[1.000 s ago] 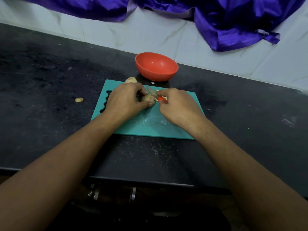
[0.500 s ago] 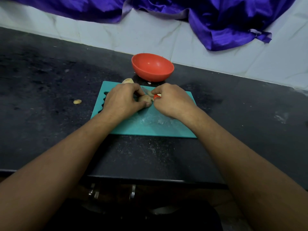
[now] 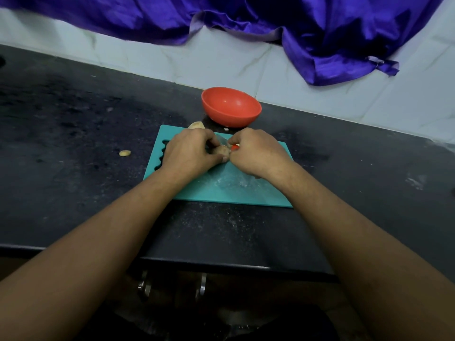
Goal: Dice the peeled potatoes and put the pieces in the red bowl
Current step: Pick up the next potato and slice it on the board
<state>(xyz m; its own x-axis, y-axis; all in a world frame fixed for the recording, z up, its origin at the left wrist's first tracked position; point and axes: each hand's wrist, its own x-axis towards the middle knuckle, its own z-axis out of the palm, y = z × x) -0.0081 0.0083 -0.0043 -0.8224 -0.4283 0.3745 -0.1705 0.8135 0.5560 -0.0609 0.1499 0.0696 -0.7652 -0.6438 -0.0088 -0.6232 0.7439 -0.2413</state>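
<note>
A teal cutting board (image 3: 229, 193) lies on the black counter. On it my left hand (image 3: 189, 151) grips a peeled potato (image 3: 222, 150), mostly hidden under the fingers. My right hand (image 3: 256, 153) holds a knife by its red handle (image 3: 234, 147), and the blade is barely visible between the two hands. A second peeled potato (image 3: 196, 125) sits at the board's far edge. Just behind the board stands the red bowl (image 3: 231, 107); I can see nothing inside it.
A small potato piece (image 3: 125, 153) lies on the counter (image 3: 73, 143) left of the board. A purple cloth (image 3: 246, 25) hangs over the white tiled wall behind. The counter's front edge runs below my forearms, with metal handles (image 3: 202, 284) underneath.
My right hand has closed in toward my left hand over the potato. The view has shifted slightly.
</note>
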